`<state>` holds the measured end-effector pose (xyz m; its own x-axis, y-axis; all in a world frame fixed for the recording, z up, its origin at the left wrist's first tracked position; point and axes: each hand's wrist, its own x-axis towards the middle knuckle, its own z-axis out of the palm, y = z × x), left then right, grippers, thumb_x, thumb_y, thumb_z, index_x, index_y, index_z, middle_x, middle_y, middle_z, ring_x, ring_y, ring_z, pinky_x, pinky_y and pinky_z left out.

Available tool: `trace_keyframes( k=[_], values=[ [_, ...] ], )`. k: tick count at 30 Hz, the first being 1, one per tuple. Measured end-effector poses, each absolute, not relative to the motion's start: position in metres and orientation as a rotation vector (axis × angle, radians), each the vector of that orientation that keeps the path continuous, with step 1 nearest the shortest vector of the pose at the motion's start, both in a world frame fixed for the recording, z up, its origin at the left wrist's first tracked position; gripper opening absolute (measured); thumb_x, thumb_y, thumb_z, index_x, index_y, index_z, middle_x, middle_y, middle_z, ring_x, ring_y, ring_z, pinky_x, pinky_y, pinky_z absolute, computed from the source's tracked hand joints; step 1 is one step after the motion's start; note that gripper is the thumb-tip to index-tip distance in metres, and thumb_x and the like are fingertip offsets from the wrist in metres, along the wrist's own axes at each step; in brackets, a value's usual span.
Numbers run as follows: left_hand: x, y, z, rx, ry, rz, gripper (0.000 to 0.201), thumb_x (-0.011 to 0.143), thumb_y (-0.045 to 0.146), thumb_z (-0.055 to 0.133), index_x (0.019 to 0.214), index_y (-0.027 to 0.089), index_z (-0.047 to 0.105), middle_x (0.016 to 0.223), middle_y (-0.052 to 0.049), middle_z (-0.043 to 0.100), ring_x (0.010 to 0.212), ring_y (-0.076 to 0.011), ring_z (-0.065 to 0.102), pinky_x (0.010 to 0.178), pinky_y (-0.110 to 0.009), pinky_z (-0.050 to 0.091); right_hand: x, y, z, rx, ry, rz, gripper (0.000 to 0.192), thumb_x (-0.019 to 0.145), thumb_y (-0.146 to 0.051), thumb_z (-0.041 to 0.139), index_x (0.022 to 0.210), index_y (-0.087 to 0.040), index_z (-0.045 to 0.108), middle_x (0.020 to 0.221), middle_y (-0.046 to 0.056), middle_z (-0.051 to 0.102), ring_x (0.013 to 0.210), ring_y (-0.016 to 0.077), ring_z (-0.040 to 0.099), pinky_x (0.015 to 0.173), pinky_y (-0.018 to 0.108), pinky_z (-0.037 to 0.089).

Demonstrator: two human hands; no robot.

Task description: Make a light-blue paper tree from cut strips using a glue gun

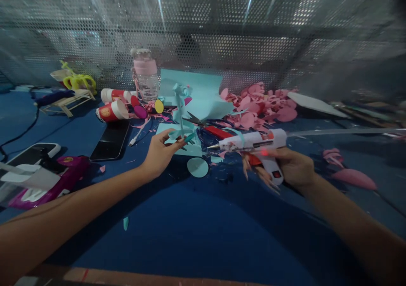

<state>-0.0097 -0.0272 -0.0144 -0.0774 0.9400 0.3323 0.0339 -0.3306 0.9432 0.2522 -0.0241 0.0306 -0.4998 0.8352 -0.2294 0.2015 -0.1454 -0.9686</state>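
Note:
My left hand point(159, 154) is closed in a pinch on a pale teal paper craft point(179, 108), which has an upright stem with curled paper at its top and teal strips at its base. Held in my right hand point(297, 168) is a white hot glue gun point(256, 140), fingers wrapped round its handle and nozzle pointing left towards the craft. A long clear glue stick point(336, 131) sticks out of its rear. Below the craft lies a teal paper circle point(197, 167). Dark-bladed scissors point(194, 119) rest behind, by a red-handled tool point(218, 132).
Pink paper pieces point(253, 106) heap up at the back right. A bottle point(146, 72), a teal sheet point(199, 87) and red paper cups point(112, 110) stand or lie at the back. Left are a black phone point(111, 140) and a purple pack point(68, 169). A perforated metal panel point(203, 32) rises behind.

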Motion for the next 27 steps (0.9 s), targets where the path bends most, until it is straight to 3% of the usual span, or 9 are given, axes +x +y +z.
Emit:
trace_keyframes(
  k=[5, 10, 19, 27],
  values=[
    [-0.010, -0.026, -0.016, 1.463, 1.132, 1.506, 0.015, 0.067, 0.029, 0.064, 0.069, 0.016, 0.056, 0.066, 0.002, 0.055, 0.063, -0.0094, 0.054, 0.058, -0.022, 0.049, 0.246, -0.028, 0.028, -1.237, -1.674, 1.659, 0.022, 0.060, -0.034, 0.056, 0.072, -0.015, 0.055, 0.033, -0.003, 0.048, 0.025, 0.0084, 0.038, 0.026, 0.019, 0.027],
    [-0.011, -0.026, -0.016, 1.498, 1.148, 1.492, 0.015, 0.069, 0.028, 0.063, 0.069, 0.016, 0.054, 0.066, 0.002, 0.053, 0.063, -0.0089, 0.053, 0.059, -0.021, 0.048, 0.242, -0.028, 0.021, -1.206, -1.666, 1.722, 0.023, 0.063, -0.034, 0.057, 0.076, -0.015, 0.053, 0.035, -0.004, 0.048, 0.027, 0.0081, 0.040, 0.026, 0.017, 0.028],
    [-0.010, -0.027, -0.015, 1.487, 1.110, 1.492, 0.015, 0.069, 0.027, 0.062, 0.068, 0.016, 0.051, 0.064, 0.003, 0.052, 0.062, -0.0089, 0.056, 0.060, -0.022, 0.050, 0.247, -0.025, 0.023, -1.257, -1.750, 1.756, 0.025, 0.064, -0.035, 0.059, 0.077, -0.014, 0.055, 0.053, 0.003, 0.063, 0.026, 0.0063, 0.041, 0.025, 0.017, 0.030],
    [-0.008, -0.034, -0.014, 1.566, 1.150, 1.251, 0.016, 0.070, 0.030, 0.061, 0.075, 0.016, 0.053, 0.061, 0.001, 0.057, 0.055, -0.0135, 0.063, 0.052, -0.022, 0.050, 0.245, -0.028, 0.024, -1.243, -1.687, 1.685, 0.022, 0.062, -0.034, 0.059, 0.072, -0.014, 0.055, 0.038, -0.003, 0.050, 0.027, 0.0066, 0.038, 0.026, 0.017, 0.026]
  ],
)
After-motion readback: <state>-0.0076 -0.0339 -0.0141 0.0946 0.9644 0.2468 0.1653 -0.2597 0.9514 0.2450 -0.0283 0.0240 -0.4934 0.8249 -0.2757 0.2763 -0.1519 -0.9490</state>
